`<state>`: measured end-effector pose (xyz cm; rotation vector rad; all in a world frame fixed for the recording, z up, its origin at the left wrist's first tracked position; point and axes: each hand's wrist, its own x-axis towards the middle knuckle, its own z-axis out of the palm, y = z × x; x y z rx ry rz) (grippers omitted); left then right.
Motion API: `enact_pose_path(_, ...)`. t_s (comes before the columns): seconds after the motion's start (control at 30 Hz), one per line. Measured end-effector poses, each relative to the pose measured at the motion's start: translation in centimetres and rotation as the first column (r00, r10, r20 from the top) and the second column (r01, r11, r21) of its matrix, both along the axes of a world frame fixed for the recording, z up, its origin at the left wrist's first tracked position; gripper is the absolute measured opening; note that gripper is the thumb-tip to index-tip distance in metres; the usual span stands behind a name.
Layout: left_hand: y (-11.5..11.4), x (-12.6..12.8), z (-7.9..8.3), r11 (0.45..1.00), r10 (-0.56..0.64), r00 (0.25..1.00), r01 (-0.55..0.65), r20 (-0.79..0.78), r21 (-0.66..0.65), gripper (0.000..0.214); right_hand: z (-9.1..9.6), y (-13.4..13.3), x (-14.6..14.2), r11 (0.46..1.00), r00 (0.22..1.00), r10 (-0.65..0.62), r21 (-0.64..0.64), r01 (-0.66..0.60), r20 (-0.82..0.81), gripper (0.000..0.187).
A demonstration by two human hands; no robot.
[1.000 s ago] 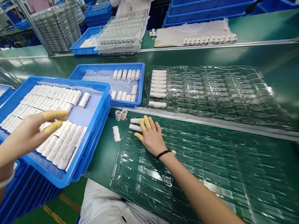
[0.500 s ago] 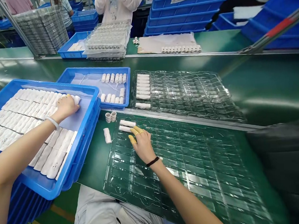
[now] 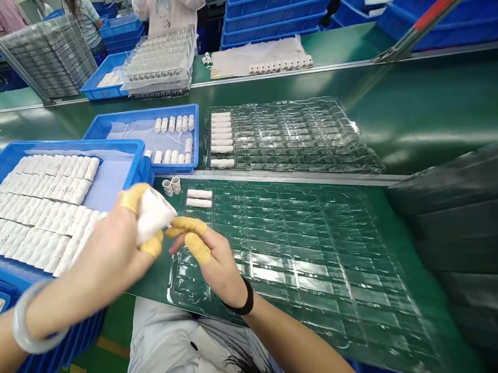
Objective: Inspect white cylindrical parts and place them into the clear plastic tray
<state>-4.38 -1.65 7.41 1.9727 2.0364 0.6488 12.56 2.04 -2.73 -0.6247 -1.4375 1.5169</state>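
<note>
My left hand [image 3: 111,252], with yellow finger cots, pinches a white cylindrical part [image 3: 153,213] and holds it up over the near edge of the table. My right hand [image 3: 209,258] hovers just right of it above the near clear plastic tray [image 3: 306,251], fingertips reaching toward the part and almost touching it. Two white parts [image 3: 199,198] lie in that tray's top left pockets. The blue bin [image 3: 115,182] at my left holds rows of the same white parts [image 3: 39,206].
A second blue bin [image 3: 193,139] with several white parts and another clear tray [image 3: 288,140] sit on the green conveyor. Two small rings [image 3: 171,185] stand beside the near tray. Across the belt are stacked trays [image 3: 157,64], blue bins and other people.
My left hand lifted one white part out of the blue bin and brought it right. My right hand rose off the clear tray toward it. The camera view shifted.
</note>
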Motion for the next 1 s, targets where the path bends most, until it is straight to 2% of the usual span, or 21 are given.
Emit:
enact_pose_path(0.07, -2.4, 2.2, -1.5, 0.999, -0.031, 0.993, 0.035, -0.114, 0.034, 0.063, 0.9, -1.4, -0.5, 0.994, 0.995, 0.003, -0.11, -0.014, -0.101, 0.042)
enact_pose_path(0.13, -3.6, 3.4, -3.4, 0.998, -0.025, 0.988, 0.032, -0.15, 0.046, 0.071, 0.8, -2.3, -0.7, 0.966, 0.989, -0.031, -0.259, -0.007, -0.144, 0.044)
enact_pose_path(0.2, -3.8, 3.8, -4.9, 0.999, -0.045, 0.998, 0.045, -0.039, -0.005, 0.076, 0.2, -2.7, -0.6, 0.909, 0.983, -0.046, -0.415, -0.033, -0.179, 0.044)
enact_pose_path(0.27, -3.6, 3.9, -5.8, 0.993, -0.068, 0.979, 0.085, 0.194, -0.078, 0.08, -0.5, -2.6, -0.2, 0.84, 0.971, -0.037, -0.533, -0.098, -0.237, 0.043)
enact_pose_path(0.33, -3.2, 4.0, -6.2, 0.988, -0.031, 0.893, 0.095, 0.448, -0.122, 0.08, -1.0, -2.5, 0.4, 0.796, 0.956, -0.035, -0.587, -0.149, -0.29, 0.045)
enact_pose_path(0.43, -2.7, 4.3, -6.6, 0.98, 0.092, 0.703, 0.064, 0.705, -0.191, 0.078, -1.2, -2.4, 1.2, 0.784, 0.946, -0.067, -0.604, -0.146, -0.316, 0.051)
enact_pose_path(0.53, -2.5, 4.7, -6.9, 0.97, 0.168, 0.526, 0.061, 0.834, -0.234, 0.075, -0.9, -2.5, 1.7, 0.769, 0.945, -0.107, -0.628, -0.118, -0.308, 0.052)
enact_pose_path(0.6, -2.2, 4.8, -7.1, 0.966, 0.191, 0.404, 0.082, 0.894, -0.243, 0.064, -0.7, -2.4, 1.9, 0.756, 0.945, -0.121, -0.645, -0.11, -0.303, 0.049)
enact_pose_path(0.73, -1.7, 4.9, -7.1, 0.952, 0.274, 0.184, 0.084, 0.944, -0.293, 0.047, -0.2, -2.0, 2.3, 0.743, 0.943, -0.121, -0.658, -0.12, -0.309, 0.045)
enact_pose_path(0.87, -1.6, 4.6, -7.3, 0.943, 0.331, 0.08, 0.012, 0.94, -0.332, 0.041, 0.0, -1.8, 2.7, 0.762, 0.954, -0.119, -0.642, -0.089, -0.274, 0.046)
enact_pose_path(1.0, -1.5, 4.2, -7.4, 0.948, 0.315, 0.073, 0.032, 0.946, -0.318, 0.044, 0.0, -1.7, 2.9, 0.777, 0.961, -0.118, -0.625, -0.068, -0.251, 0.047)
